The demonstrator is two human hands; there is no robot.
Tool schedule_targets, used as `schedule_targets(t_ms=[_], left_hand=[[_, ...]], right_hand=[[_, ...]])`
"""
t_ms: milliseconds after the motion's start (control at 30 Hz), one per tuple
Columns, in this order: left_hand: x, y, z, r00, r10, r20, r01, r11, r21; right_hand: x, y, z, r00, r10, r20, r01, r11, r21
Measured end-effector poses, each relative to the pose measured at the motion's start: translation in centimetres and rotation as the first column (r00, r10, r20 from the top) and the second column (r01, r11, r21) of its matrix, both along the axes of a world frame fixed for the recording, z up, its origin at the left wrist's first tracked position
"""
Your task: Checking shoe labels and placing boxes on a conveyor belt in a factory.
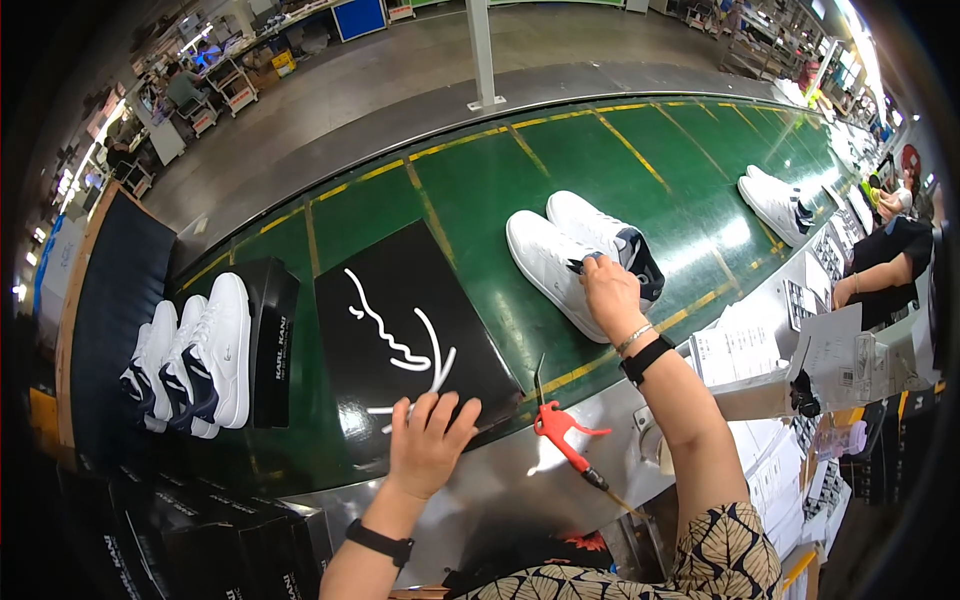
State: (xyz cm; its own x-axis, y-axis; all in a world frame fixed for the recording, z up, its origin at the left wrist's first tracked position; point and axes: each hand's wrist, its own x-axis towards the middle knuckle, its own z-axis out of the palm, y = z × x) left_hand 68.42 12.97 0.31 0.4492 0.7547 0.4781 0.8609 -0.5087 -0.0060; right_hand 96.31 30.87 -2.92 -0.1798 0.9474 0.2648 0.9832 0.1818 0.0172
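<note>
My left hand (pixel 430 445) lies with spread fingers on the near edge of a black shoebox (pixel 345 330), whose lid bears a white line drawing. To its right, a pair of white sneakers with dark blue linings (pixel 548 255) stands on the green conveyor belt (pixel 470 190). The fingers of my right hand (pixel 610 292) are closed over the inner collars of that pair, and the fingertips are partly hidden. An air blow gun with a red body (pixel 565 430) and a thin metal nozzle rests at the belt's near edge, between my forearms.
More white sneakers (pixel 220 350) stand at left beside a dark box (pixel 272 340). Black boxes (pixel 215 540) are stacked at lower left. Another pair (pixel 775 205) sits farther along the belt. Paper sheets (pixel 735 350) cover the right-hand counter, near a co-worker's arm (pixel 880 275).
</note>
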Motion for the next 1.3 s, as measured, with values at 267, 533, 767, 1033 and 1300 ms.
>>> schedule_targets(t_ms=[267,533,767,1033,1300], left_hand=[[-1.3,-0.5,-5.0,0.957,0.29,-0.029,-0.275,0.865,-0.42],[-1.3,-0.8,-5.3,0.949,0.298,-0.101,-0.311,0.838,-0.449],[-1.0,-0.6,-5.1,0.945,0.309,-0.106,-0.32,0.812,-0.489],[-0.9,-0.6,-5.3,0.936,0.325,-0.134,-0.349,0.808,-0.475],[-1.2,-0.7,-5.4,0.929,0.339,-0.148,-0.365,0.773,-0.519]], right_hand=[[0.0,1.2,0.7,0.996,0.062,0.063,-0.061,0.998,-0.025],[-0.3,1.6,0.9,0.99,0.077,0.121,-0.069,0.995,-0.072],[0.6,1.6,0.1,0.999,0.043,0.022,-0.042,0.997,-0.064],[3.5,-9.6,-1.1,0.921,-0.095,-0.379,0.141,0.985,0.097],[5.9,-19.9,-4.6,0.92,-0.337,-0.198,0.277,0.919,-0.28]])
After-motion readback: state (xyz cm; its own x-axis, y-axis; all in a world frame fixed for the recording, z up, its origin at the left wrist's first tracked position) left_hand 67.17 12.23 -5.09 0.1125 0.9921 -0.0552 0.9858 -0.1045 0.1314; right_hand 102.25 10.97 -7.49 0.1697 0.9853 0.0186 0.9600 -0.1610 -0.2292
